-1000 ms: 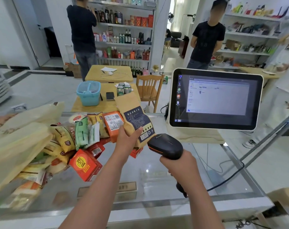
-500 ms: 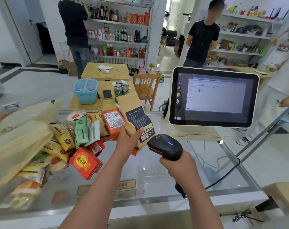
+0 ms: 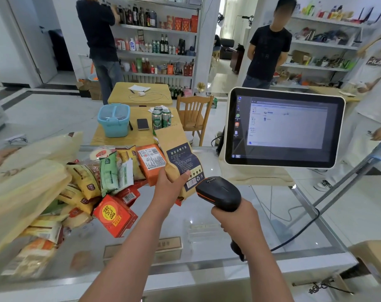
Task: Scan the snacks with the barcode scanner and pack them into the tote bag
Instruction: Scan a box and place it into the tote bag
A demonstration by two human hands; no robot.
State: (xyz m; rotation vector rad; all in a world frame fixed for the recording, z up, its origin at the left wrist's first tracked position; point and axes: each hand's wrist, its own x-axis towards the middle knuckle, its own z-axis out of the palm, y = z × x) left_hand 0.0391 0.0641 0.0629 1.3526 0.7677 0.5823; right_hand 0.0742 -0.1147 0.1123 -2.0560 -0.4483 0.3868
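My left hand (image 3: 168, 188) grips a tan paper snack pouch (image 3: 180, 162) with a dark blue label, held upright above the glass counter. Its barcode faces the black barcode scanner (image 3: 220, 194), whose nose sits just to the right of it. My right hand (image 3: 237, 221) is wrapped round the scanner's handle. A pile of snacks (image 3: 111, 184) lies on the counter to the left: yellow and green packets, orange and red boxes. The beige tote bag (image 3: 21, 184) lies at the far left, partly over the pile.
A touchscreen register (image 3: 283, 127) stands at the right of the glass counter (image 3: 207, 253), the scanner's cable running past it. Beyond the counter are wooden tables with cans, a phone and a blue basket (image 3: 114, 119), a chair, shelves and three standing people.
The blue light on the scanner's top, lit half a second ago, is off now. The pouch and both hands have hardly moved; the view has shifted a little.
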